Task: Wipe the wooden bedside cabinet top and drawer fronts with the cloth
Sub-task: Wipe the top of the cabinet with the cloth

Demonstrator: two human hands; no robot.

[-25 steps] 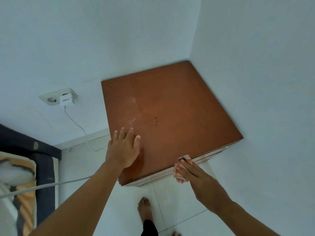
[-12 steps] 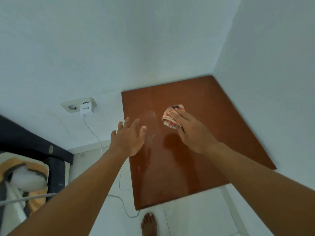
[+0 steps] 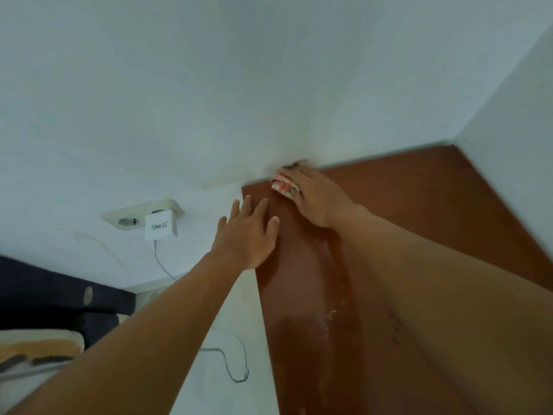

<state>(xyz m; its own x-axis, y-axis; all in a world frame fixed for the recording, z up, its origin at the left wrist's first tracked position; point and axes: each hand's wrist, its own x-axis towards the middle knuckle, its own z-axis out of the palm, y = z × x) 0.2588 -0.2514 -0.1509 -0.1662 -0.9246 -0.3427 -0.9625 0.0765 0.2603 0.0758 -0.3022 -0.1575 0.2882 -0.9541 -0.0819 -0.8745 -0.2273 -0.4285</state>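
Right hand [image 3: 317, 196] has the cloth [image 3: 282, 185] bunched under clenched fingers at the cabinet top [image 3: 419, 211] back-left corner; left hand [image 3: 248, 235] splayed, holding nothing. I'd press flat and drag forward through those dusty specks [image 3: 329, 316].

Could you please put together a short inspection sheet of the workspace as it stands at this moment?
Surface: wooden cabinet top set in the wall corner; pale dusty smears nearer the front.
Job's things: checked cloth bunched at the rear left corner, against the wall.
Clutter: nothing seen on the top.
Grippers: right hand presses the cloth down; left hand open, empty, at the left edge.
Cables: white charger in the wall socket; its cable trails to the floor.
Surroundings: white walls; bedding at left.
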